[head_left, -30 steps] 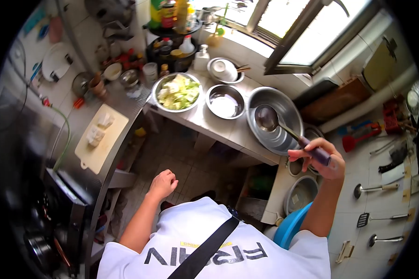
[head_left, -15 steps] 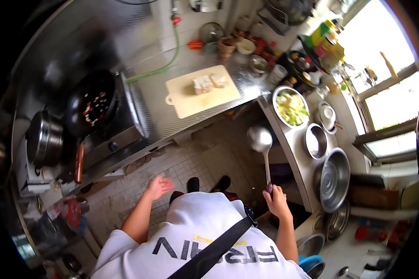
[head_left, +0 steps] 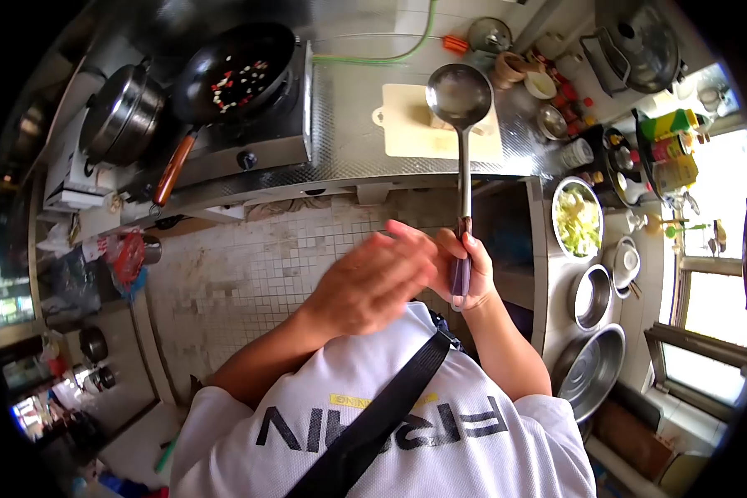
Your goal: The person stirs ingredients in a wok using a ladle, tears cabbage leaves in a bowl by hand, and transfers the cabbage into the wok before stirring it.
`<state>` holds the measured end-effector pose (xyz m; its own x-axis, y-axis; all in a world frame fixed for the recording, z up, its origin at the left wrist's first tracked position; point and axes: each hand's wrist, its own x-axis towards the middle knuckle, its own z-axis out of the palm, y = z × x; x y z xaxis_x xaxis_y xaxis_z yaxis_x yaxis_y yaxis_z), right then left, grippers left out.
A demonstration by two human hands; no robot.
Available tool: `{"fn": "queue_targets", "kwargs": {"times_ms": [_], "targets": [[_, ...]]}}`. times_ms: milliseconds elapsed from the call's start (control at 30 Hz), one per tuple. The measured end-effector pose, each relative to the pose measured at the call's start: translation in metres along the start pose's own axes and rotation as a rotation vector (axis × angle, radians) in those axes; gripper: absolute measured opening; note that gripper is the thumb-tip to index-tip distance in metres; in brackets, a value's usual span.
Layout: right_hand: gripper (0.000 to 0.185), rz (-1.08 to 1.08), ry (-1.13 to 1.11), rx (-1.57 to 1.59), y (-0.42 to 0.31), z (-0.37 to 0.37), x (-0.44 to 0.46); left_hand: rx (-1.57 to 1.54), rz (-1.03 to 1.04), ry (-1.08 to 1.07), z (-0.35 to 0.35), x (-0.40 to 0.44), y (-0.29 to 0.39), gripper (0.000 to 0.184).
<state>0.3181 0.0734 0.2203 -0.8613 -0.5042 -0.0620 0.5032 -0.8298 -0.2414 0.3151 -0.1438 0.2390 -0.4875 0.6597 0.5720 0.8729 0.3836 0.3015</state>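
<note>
My right hand [head_left: 471, 270] is wrapped round the dark purple grip of a metal ladle [head_left: 464, 158]. The ladle points away from me, its round bowl overlapping the cutting board in view. Close beside the grip is my left hand [head_left: 373, 278], blurred by motion, its fingers stretched out and nothing seen in them. Whether it touches my right hand or the grip I cannot tell. Behind the ladle lies a cream cutting board [head_left: 402, 137] on the steel counter, with white blocks [head_left: 441, 122] partly hidden by the bowl.
At the left, a black wok [head_left: 199, 83] with red and white bits sits on the stove [head_left: 284, 141], its wooden handle sticking out toward me. Beside it stands a steel pot [head_left: 124, 116]. Along the right counter are a bowl of chopped greens [head_left: 578, 220] and steel basins [head_left: 593, 373].
The ladle has swung up and in, from low at the right to in front of me. My left hand has come across to my right hand. The view has turned.
</note>
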Motion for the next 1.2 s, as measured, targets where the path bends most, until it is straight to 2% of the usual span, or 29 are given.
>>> {"fn": "queue_targets", "kwargs": {"times_ms": [33, 67, 133, 167, 267, 300, 333, 400, 467, 533, 567, 600, 667, 733, 800, 867, 933, 1000, 1033, 1133, 1200], "targets": [[0.037, -0.006, 0.008, -0.046, 0.0, -0.003, 0.009, -0.009, 0.005, -0.135, 0.004, 0.01, 0.0, 0.056], [0.038, -0.006, 0.019, -0.09, 0.0, -0.006, 0.017, 0.159, -0.063, -0.305, 0.011, 0.005, -0.02, 0.056], [0.037, 0.01, 0.025, -0.093, 0.004, -0.007, 0.027, 0.554, -0.622, -0.529, 0.001, 0.003, -0.046, 0.058], [0.036, 0.025, 0.024, -0.058, 0.003, -0.006, 0.03, 0.538, -0.853, -0.296, 0.001, -0.008, -0.043, 0.061], [0.032, 0.093, 0.072, -0.059, 0.008, -0.011, 0.035, 0.165, -0.218, 0.01, -0.003, -0.009, -0.015, 0.067], [0.031, 0.108, 0.095, -0.081, 0.009, -0.021, 0.034, 0.139, -0.228, -0.239, -0.014, 0.005, -0.004, 0.06], [0.03, 0.125, 0.113, -0.105, 0.011, -0.026, 0.039, 0.377, -0.334, -0.285, -0.004, -0.013, -0.024, 0.047], [0.028, 0.103, 0.282, -0.499, 0.009, 0.001, 0.051, 0.46, -1.031, -0.845, 0.0, -0.088, -0.072, 0.059], [0.032, 0.136, 0.464, -1.085, -0.004, -0.025, 0.058, 0.278, -1.116, -0.627, -0.049, -0.099, -0.069, 0.042], [0.033, -0.168, 0.439, -1.666, -0.019, -0.017, 0.081, 0.297, -1.061, -0.203, -0.064, -0.1, -0.059, 0.031], [0.03, -0.322, 0.437, -1.819, -0.027, 0.002, 0.089, 0.303, -1.017, 0.008, -0.07, -0.102, -0.059, 0.026], [0.023, -0.428, 0.378, -1.888, -0.037, 0.002, 0.107, 0.33, -1.012, 0.061, -0.078, -0.105, -0.06, 0.025], [0.027, -0.695, 0.157, -1.98, -0.05, 0.034, 0.148, 0.383, -0.997, 0.17, -0.097, -0.114, -0.068, 0.021], [0.035, -0.392, 0.15, -1.968, -0.057, 0.057, 0.197, 0.428, -0.937, 0.3, -0.115, -0.121, -0.088, 0.019], [0.034, -0.531, 0.103, -2.261, -0.055, 0.062, 0.265, 0.439, -0.893, 0.412, -0.138, -0.121, -0.109, 0.017], [0.031, -0.296, 0.165, -2.306, -0.041, 0.072, 0.333, 0.374, -0.856, 0.499, -0.152, -0.117, -0.125, 0.015], [0.032, -0.311, 0.081, -2.32, -0.023, 0.059, 0.392, 0.431, -0.698, 0.548, -0.156, -0.124, -0.144, 0.014], [0.033, -0.343, 0.09, -2.462, -0.008, 0.055, 0.434, 0.322, -0.645, 0.61, -0.149, -0.137, -0.152, 0.017], [0.034, -0.271, 0.146, -2.449, -0.001, 0.058, 0.448, 0.241, -0.658, 0.587, -0.142, -0.149, -0.155, 0.018], [0.031, -0.305, 0.18, -2.397, 0.012, 0.055, 0.471, 0.046, -0.792, 0.397, -0.124, -0.196, -0.158, 0.019], [0.03, -0.227, 0.202, -2.422, 0.015, 0.06, 0.467, -0.058, -0.884, 0.298, -0.117, -0.227, -0.161, 0.018]]}}
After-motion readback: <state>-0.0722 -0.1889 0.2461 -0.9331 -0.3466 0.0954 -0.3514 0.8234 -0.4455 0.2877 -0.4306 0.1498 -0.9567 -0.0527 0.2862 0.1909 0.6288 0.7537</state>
